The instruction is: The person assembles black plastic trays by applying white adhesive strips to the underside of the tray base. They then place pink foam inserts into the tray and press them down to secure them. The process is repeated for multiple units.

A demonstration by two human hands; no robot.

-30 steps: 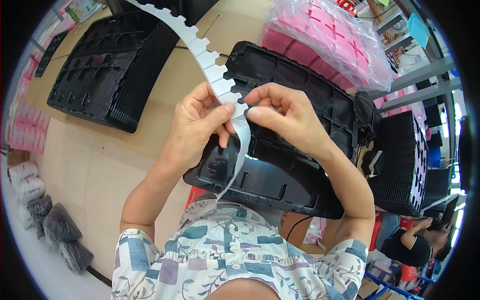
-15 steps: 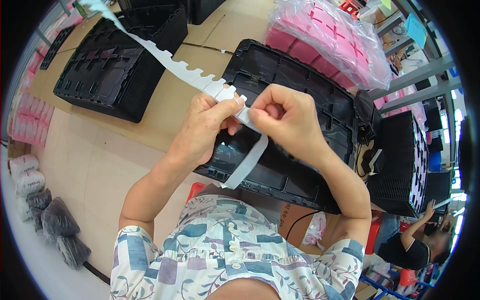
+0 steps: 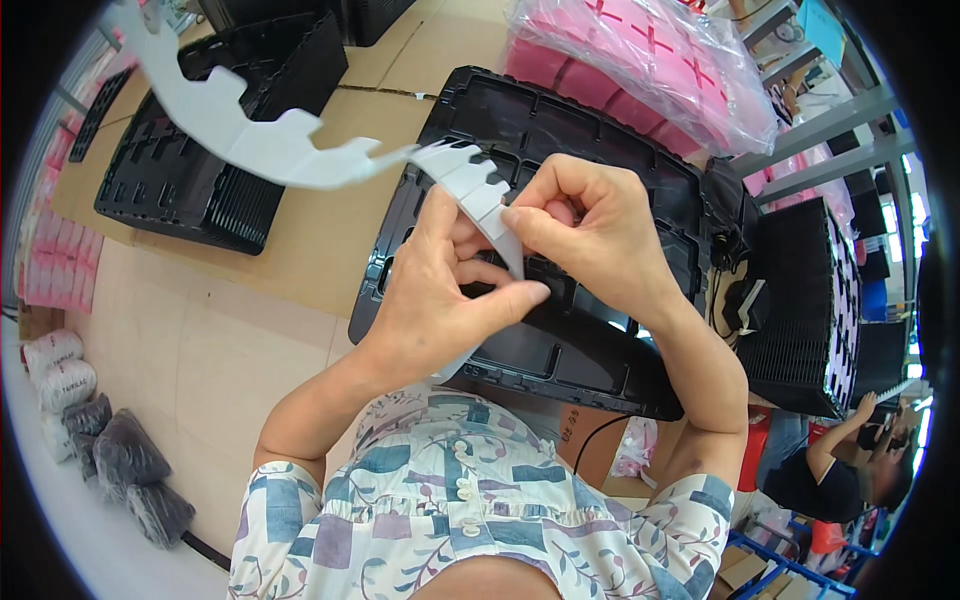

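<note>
A long white strip (image 3: 262,148) with notched, tabbed edges runs from the upper left down to both hands. My left hand (image 3: 425,295) is curled round the strip from behind, its thumb stretched out beside the strip's narrow lower part. Thumb and forefinger of my right hand (image 3: 600,235) pinch the strip's right edge near a tab. Both hands are above a large black moulded tray (image 3: 610,372), which lies in front of my body. A pale tail of the strip shows below my left wrist; the part between is hidden.
A stack of black trays (image 3: 185,190) stands on the brown tabletop (image 3: 305,235) at left. Pink trays under clear plastic (image 3: 640,70) lie at the far right. More stacked black trays (image 3: 795,310) and a grey metal frame (image 3: 830,130) stand at right. Another person (image 3: 825,470) works beyond.
My left hand has shifted down along the strip, and its thumb has moved off the tabs toward the lower part. The strip's upper stretch has swung closer and bowed downward. My right hand still pinches it.
</note>
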